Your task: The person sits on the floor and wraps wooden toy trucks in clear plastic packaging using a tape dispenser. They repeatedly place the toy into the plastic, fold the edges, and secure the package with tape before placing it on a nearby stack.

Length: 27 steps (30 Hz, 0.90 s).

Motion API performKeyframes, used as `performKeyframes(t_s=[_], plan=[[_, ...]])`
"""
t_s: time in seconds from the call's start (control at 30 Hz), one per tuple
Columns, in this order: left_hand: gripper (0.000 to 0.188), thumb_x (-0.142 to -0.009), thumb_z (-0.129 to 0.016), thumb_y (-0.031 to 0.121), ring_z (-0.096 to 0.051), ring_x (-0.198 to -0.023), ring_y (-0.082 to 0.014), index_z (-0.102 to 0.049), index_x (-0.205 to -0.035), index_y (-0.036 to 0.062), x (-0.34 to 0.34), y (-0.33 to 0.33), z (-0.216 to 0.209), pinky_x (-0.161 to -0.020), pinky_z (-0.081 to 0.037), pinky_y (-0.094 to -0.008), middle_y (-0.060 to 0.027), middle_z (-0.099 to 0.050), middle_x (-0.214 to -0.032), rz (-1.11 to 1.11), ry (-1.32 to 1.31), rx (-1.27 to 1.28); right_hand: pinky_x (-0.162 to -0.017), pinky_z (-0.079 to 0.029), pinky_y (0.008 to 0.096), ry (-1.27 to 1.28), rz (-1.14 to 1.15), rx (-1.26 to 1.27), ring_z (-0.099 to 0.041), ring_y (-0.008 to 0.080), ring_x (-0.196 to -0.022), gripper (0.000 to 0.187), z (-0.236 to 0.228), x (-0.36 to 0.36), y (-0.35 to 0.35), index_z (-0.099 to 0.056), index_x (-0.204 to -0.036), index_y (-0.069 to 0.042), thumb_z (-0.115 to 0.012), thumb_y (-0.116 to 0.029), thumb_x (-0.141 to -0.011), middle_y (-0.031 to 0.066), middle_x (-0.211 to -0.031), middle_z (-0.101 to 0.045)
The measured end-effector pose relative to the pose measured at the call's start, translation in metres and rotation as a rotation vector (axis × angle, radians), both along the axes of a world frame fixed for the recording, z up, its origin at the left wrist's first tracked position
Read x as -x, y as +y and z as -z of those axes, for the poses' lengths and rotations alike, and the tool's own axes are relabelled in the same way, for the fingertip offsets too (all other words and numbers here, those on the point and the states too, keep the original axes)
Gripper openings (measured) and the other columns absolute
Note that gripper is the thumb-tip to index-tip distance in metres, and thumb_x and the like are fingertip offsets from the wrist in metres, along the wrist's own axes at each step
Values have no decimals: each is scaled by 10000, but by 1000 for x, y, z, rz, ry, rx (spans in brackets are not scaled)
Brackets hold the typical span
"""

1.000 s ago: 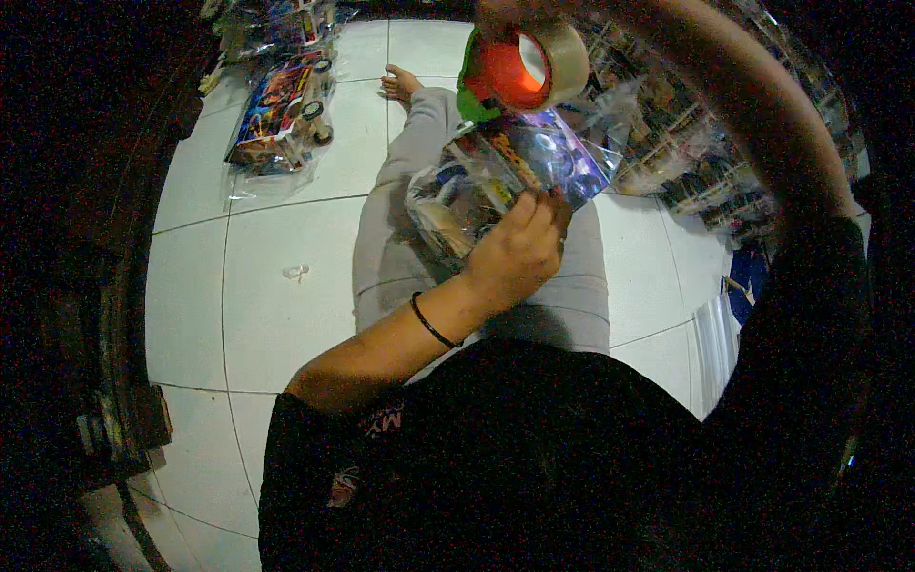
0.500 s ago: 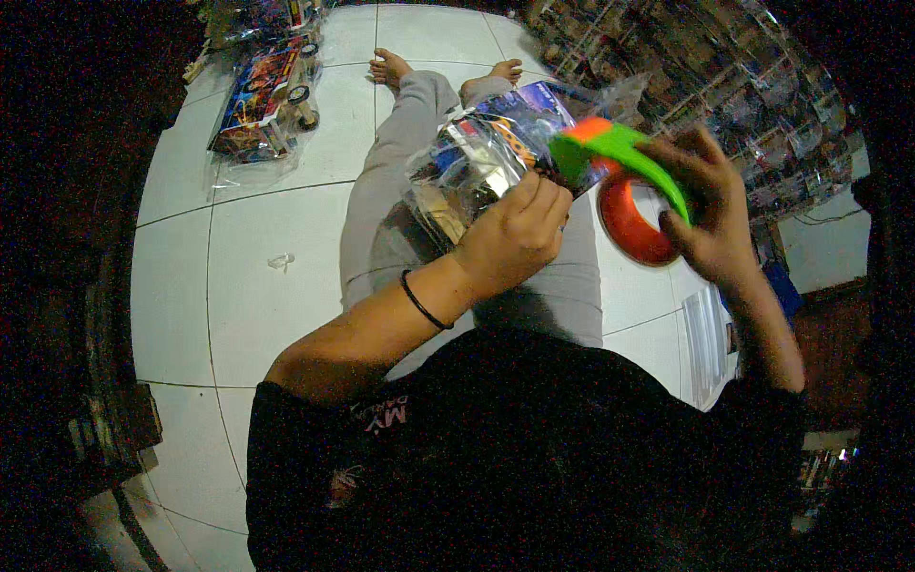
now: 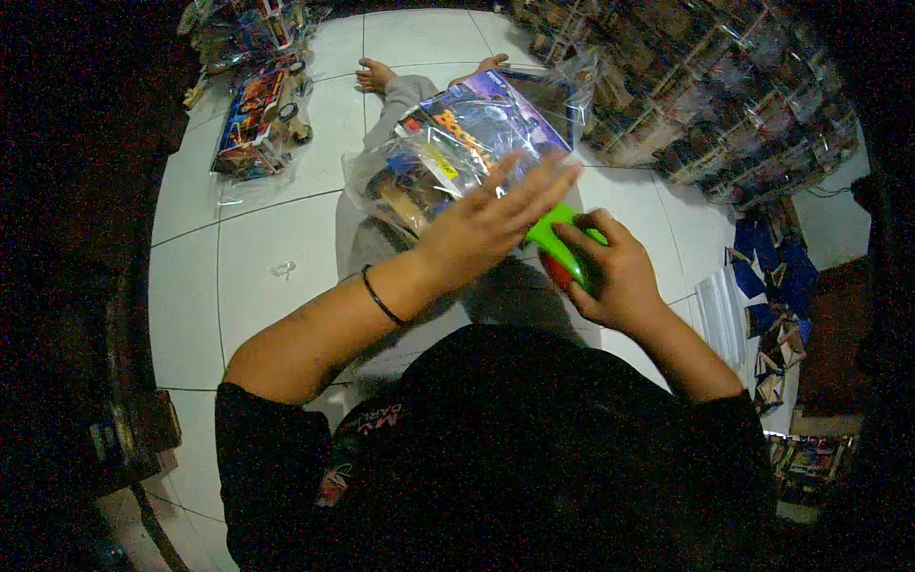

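Note:
Across my legs lies a boxed item in clear plastic wrap [image 3: 486, 119], its printed card mostly blue and purple. Pale wooden parts [image 3: 405, 205] show through the wrap at its near left end. My left hand [image 3: 500, 210] is laid over the package's near right edge, fingers stretched out and slightly blurred. In my right hand [image 3: 615, 272] is a green tape dispenser [image 3: 556, 232], held close beside the left hand's fingers at the package's near edge. A bit of the red tape roll [image 3: 556, 271] shows under the dispenser; the rest is hidden.
Similar plastic-wrapped boxes [image 3: 255, 124] with wheels lie at the far left on the white tiled floor [image 3: 276, 329]. A large stack of wrapped packages [image 3: 686, 86] fills the far right. Clear plastic sheets [image 3: 720, 310] and dark blue pieces [image 3: 772, 257] lie at right. A small clear scrap [image 3: 282, 270] sits left.
My right hand has brought the dispenser nearer and down beside the package. My left hand has gone from pinching the package's edge to lying spread over it. The printed card now faces up more.

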<state>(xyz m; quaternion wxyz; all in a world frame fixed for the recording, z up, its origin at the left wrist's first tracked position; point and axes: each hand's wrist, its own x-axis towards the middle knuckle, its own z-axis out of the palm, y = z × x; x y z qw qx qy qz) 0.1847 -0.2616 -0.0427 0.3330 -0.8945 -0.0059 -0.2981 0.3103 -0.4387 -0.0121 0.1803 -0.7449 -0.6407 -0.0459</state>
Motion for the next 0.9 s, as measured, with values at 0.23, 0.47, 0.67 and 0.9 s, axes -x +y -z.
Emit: performKeyframes(t_s=[0.23, 0.47, 0.67, 0.9], plan=[[603, -863, -371, 289, -148, -1398, -341, -353, -1375, -28, 7, 14, 58, -1152, -33, -441, -172, -298, -1465, -259, 635, -293, -905, -463, 419, 241, 89, -56, -526, 383, -1033, 530, 77, -61, 1, -565, -1189, -71, -647, -155, -672, 175, -1198, -484], [491, -874, -454, 315, -304, -1349, -264, -433, -1334, 143, 71, 23, -11, -1129, -160, -494, -91, -408, -1409, 391, 426, -49, -868, -448, 337, 1237, 971, -787, -543, 214, -976, 483, 291, -205, -33, -493, -1243, 20, -569, -114, -786, 141, -1194, -480], [233, -834, -526, 237, -500, -1149, -241, -527, -1057, 171, 100, 112, -88, -1101, -278, -474, -37, -535, -1134, 99, 454, -67, -1061, -276, 421, 171, 557, -536, -304, 368, -1290, 785, 214, -107, 19, -269, -1391, 26, -684, -184, -759, 245, -1394, -302], [125, -795, -563, 212, -581, -853, -210, -586, -868, 113, 58, 115, -127, -977, -396, -411, -45, -549, -785, 113, 591, -40, -1119, -132, 470, 696, -54, -252, -33, 435, -1386, 1288, 116, 21, 133, 45, -1460, -53, -801, -502, -600, 265, -1492, 106]])
